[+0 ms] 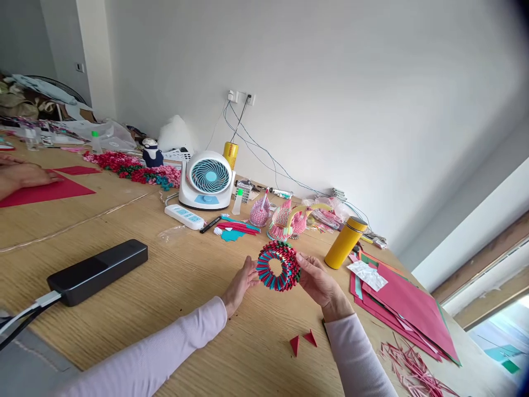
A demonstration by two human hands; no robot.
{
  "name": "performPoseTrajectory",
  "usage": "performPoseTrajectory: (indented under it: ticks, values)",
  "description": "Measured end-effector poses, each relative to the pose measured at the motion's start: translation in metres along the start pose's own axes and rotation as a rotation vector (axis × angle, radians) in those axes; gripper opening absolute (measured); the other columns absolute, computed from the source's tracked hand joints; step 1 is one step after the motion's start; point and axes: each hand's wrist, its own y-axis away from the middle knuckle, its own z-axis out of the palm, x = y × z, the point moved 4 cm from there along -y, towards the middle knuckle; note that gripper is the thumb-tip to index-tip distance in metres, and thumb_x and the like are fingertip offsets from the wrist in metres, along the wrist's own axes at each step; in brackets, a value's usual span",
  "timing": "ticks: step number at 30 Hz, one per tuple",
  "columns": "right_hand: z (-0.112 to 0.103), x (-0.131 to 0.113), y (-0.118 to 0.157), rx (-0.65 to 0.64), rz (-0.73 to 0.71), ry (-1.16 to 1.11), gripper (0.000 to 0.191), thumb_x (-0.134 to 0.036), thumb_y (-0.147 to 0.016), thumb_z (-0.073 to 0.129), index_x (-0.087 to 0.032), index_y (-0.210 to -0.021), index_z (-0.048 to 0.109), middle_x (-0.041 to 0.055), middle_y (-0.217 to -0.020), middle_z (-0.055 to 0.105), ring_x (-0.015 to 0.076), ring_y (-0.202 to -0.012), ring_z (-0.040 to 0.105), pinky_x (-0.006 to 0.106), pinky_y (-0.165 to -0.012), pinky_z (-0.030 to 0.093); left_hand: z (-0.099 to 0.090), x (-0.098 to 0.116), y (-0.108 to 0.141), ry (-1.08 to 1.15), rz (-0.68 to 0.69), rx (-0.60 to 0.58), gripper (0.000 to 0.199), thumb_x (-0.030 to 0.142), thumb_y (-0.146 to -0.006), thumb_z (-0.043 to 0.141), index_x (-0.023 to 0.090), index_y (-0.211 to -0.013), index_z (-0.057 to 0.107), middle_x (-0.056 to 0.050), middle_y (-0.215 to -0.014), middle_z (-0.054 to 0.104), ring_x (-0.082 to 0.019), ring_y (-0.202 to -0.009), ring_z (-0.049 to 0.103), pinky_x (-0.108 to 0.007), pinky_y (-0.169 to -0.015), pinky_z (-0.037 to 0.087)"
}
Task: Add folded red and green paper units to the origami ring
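A ring-shaped piece of folded paper (pixel 290 268), red, teal and green with a round hole in its middle, is held up above the wooden table. My right hand (pixel 321 280) grips its right side, thumb in front. On the left side, my left hand (pixel 243 280) is at the ring's edge with its fingers partly hidden behind it; whether they press on it is not clear. Two small red folded paper triangles (pixel 295 345) lie on the table below the ring.
A white fan (pixel 209 179), a power strip (pixel 184 216) and folded-paper swans (pixel 285 218) stand behind. A black power bank (pixel 99 271) lies left, a yellow bottle (pixel 346 242) and red paper sheets (pixel 413 309) right. Another person's hand (pixel 25 173) rests far left.
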Motion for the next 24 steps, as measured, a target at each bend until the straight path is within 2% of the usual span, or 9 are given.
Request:
performPoseTrajectory:
  ticks: [4, 6, 8, 11, 15, 17, 19, 21, 24]
  values:
    - [0.011, -0.017, 0.006, -0.094, -0.095, 0.452, 0.032, -0.048, -0.079, 0.073, -0.018, -0.089, 0.073, 0.0029, -0.083, 0.073, 0.0161, -0.073, 0.062, 0.029, -0.072, 0.047, 0.005, 0.010, 0.002, -0.030, 0.098, -0.039, 0.088, 0.081, -0.083, 0.034, 0.012, -0.133, 0.054, -0.019, -0.143, 0.051, -0.034, -0.136, 0.044, -0.048, -0.114, 0.032]
    - [0.015, -0.021, 0.007, -0.124, -0.171, 0.731, 0.031, -0.048, -0.080, 0.072, -0.019, -0.089, 0.073, 0.0032, -0.082, 0.073, 0.0179, -0.074, 0.062, 0.031, -0.073, 0.047, 0.007, 0.017, 0.004, -0.035, 0.123, -0.014, 0.084, 0.079, -0.084, 0.033, 0.013, -0.129, 0.058, -0.017, -0.140, 0.055, -0.033, -0.135, 0.045, -0.047, -0.114, 0.031]
    - [0.016, -0.018, 0.008, -0.125, -0.253, 0.996, 0.027, -0.046, -0.081, 0.072, -0.021, -0.089, 0.074, 0.0031, -0.079, 0.073, 0.0197, -0.075, 0.063, 0.035, -0.079, 0.046, 0.008, 0.022, 0.006, -0.034, 0.126, 0.018, 0.080, 0.077, -0.086, 0.032, 0.014, -0.126, 0.060, -0.015, -0.137, 0.058, -0.031, -0.134, 0.047, -0.046, -0.115, 0.031]
    - [0.018, -0.003, 0.007, -0.139, -0.309, 1.255, 0.018, -0.039, -0.081, 0.073, -0.027, -0.094, 0.075, 0.0048, -0.086, 0.074, 0.0241, -0.087, 0.066, 0.044, -0.095, 0.040, 0.012, 0.027, 0.009, -0.042, 0.158, -0.018, 0.076, 0.075, -0.088, 0.032, 0.015, -0.125, 0.061, -0.013, -0.137, 0.059, -0.030, -0.133, 0.049, -0.044, -0.115, 0.032]
    - [0.019, 0.019, 0.008, -0.320, -0.233, 1.365, 0.027, -0.033, -0.078, 0.077, -0.034, -0.105, 0.074, 0.0062, -0.112, 0.072, 0.0300, -0.116, 0.059, 0.057, -0.110, 0.024, 0.006, 0.022, 0.009, -0.055, 0.120, 0.032, 0.076, 0.074, -0.089, 0.032, 0.015, -0.128, 0.059, -0.012, -0.143, 0.053, -0.029, -0.137, 0.044, -0.041, -0.117, 0.030]
    - [0.017, 0.016, 0.011, -0.381, -0.193, 1.329, 0.037, -0.037, -0.077, 0.077, -0.034, -0.113, 0.071, 0.0065, -0.122, 0.069, 0.0309, -0.121, 0.056, 0.057, -0.111, 0.025, 0.002, 0.019, 0.008, -0.051, 0.093, 0.070, 0.075, 0.074, -0.089, 0.033, 0.016, -0.129, 0.058, -0.012, -0.145, 0.051, -0.028, -0.139, 0.041, -0.039, -0.118, 0.027]
    - [0.013, 0.004, 0.014, -0.350, -0.188, 1.260, 0.047, -0.042, -0.077, 0.076, -0.032, -0.123, 0.067, 0.0087, -0.128, 0.065, 0.0307, -0.122, 0.056, 0.052, -0.108, 0.033, 0.002, 0.018, 0.007, -0.038, 0.089, 0.065, 0.072, 0.073, -0.089, 0.035, 0.017, -0.128, 0.058, -0.011, -0.146, 0.050, -0.027, -0.141, 0.039, -0.037, -0.119, 0.026]
    - [0.007, -0.008, 0.018, -0.253, -0.147, 1.216, 0.065, -0.046, -0.076, 0.076, -0.029, -0.136, 0.056, 0.0122, -0.137, 0.058, 0.0314, -0.127, 0.052, 0.049, -0.107, 0.037, 0.004, 0.017, 0.005, -0.025, 0.083, 0.051, 0.071, 0.072, -0.090, 0.035, 0.018, -0.130, 0.058, -0.011, -0.147, 0.049, -0.027, -0.141, 0.038, -0.036, -0.118, 0.027]
    - [-0.006, -0.008, 0.022, -0.172, 0.065, 1.218, 0.100, -0.051, -0.069, 0.079, -0.026, -0.153, 0.031, 0.0161, -0.153, 0.037, 0.0353, -0.139, 0.037, 0.051, -0.111, 0.032, 0.009, 0.015, 0.003, -0.018, 0.083, 0.025, 0.070, 0.071, -0.091, 0.034, 0.019, -0.134, 0.054, -0.011, -0.149, 0.046, -0.026, -0.143, 0.036, -0.037, -0.118, 0.027]
